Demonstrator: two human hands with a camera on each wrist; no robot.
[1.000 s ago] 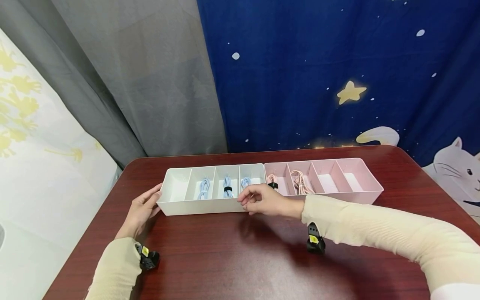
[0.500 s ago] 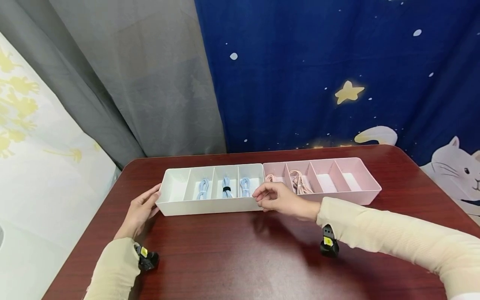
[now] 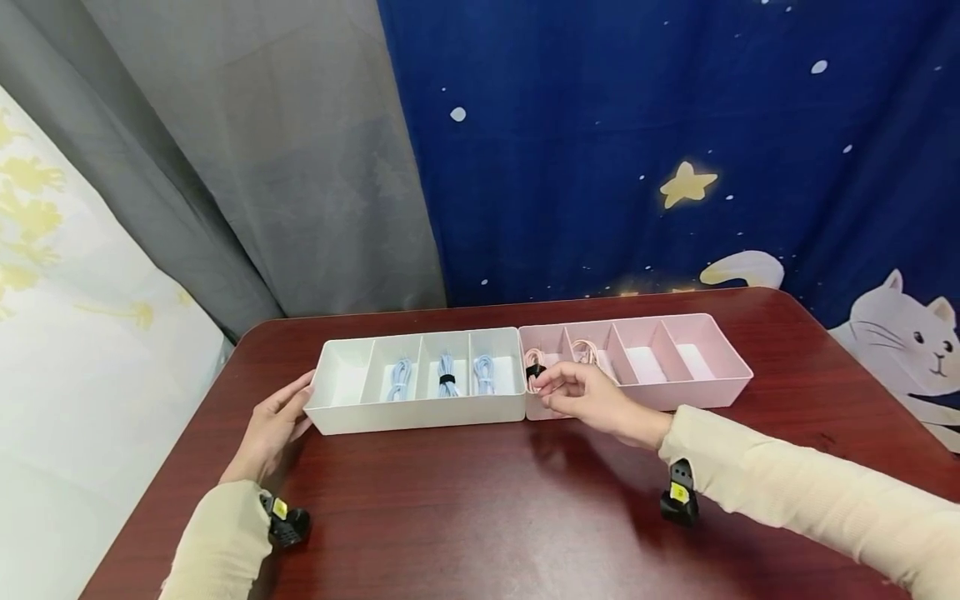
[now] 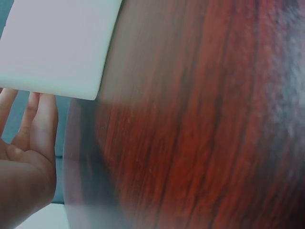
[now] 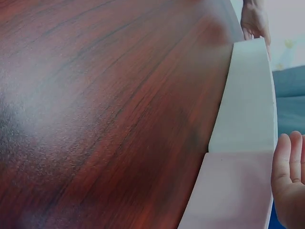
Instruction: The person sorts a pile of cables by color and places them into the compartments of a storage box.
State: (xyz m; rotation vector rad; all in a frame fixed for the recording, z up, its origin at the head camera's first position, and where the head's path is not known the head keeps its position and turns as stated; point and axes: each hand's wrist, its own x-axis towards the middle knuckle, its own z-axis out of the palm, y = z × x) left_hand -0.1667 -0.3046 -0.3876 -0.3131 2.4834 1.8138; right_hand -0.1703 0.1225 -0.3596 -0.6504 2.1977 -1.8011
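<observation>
My left hand point(image 3: 273, 425) touches the left end of a white divided organizer box point(image 3: 420, 414), its fingers extended against the end wall in the left wrist view. Bundled light-blue cables point(image 3: 400, 379) lie in its second, third and fourth compartments; the third bundle has a black strap point(image 3: 447, 379). My right hand point(image 3: 592, 402) hovers at the front rim of the pink organizer box point(image 3: 686, 392), fingers slightly bent, with nothing visible between them. Beside its fingertips, a pink cable bundle point(image 3: 534, 358) with a black strap lies in the first compartment. Another pink cable point(image 3: 585, 352) is partly hidden behind the hand.
Both boxes stand end to end on a dark red wooden table point(image 3: 465, 508). The two right compartments of the pink box show bare bottoms. A grey curtain point(image 3: 285, 167) and a blue starry curtain point(image 3: 570, 167) hang behind the table's far edge.
My right hand has moved right, from the white box's front to the pink box's first compartments. The fourth blue cable bundle is now uncovered. My left hand stays at the white box's end.
</observation>
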